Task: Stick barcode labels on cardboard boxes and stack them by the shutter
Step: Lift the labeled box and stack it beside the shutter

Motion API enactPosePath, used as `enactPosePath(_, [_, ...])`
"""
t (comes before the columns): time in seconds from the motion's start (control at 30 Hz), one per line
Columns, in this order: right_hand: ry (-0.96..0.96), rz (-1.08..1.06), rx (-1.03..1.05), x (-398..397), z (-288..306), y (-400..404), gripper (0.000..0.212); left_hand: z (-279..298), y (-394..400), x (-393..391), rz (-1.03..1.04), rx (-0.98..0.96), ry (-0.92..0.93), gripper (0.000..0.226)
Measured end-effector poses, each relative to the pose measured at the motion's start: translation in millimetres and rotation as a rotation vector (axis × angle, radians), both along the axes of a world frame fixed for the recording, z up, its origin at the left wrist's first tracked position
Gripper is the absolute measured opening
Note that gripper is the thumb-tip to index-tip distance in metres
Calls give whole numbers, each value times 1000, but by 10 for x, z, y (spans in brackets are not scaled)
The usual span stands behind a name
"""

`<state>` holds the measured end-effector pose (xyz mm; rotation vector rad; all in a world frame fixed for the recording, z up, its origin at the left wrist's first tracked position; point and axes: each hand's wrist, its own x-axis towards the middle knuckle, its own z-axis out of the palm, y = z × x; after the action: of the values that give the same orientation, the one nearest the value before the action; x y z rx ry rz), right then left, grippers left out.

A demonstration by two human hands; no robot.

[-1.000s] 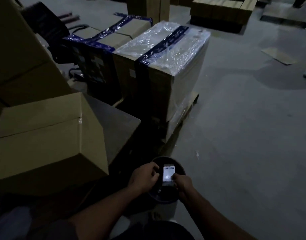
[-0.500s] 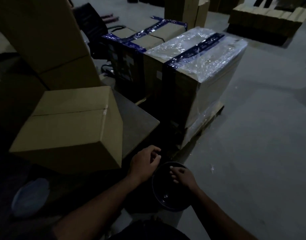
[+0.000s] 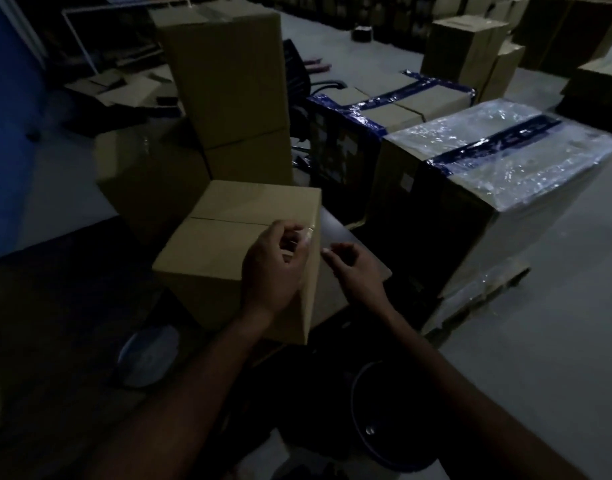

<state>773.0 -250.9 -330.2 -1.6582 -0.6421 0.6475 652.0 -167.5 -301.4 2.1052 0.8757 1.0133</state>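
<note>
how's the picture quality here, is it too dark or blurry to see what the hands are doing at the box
Head view: very dim, with the lower left nearly black. The left hand and right hand at the box are soft, so any label between the fingers cannot be made out. Glare shows on the plastic-wrapped stack, and edges bend from the wide lens.

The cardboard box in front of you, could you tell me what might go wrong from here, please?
1. The light is very dim, so a label could land crooked on the cardboard box.
2. The left hand seems to pinch something small and pale; it might fold or stick to the fingers.
3. The dark tub by the feet could trip you.
</note>
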Motion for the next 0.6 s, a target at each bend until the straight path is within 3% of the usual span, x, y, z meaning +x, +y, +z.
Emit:
enactPosePath(0.17, [-42,3,-108,-254,-40,333,53,-92,746,-454,240,15,100,33])
enactPosePath(0.33, [-26,23,-87,-515,-123,490,58,-270,1398,-1010,379,-286,373,75])
enactPosePath(0.47, [-47,16,-79,-703,-124,663,35,-300,1599,-1340,269,-486,286,85])
enactPosePath(0.6, [-138,34,-95,-901,-191,810,60,-253,1716,-1734,304,-501,241,79])
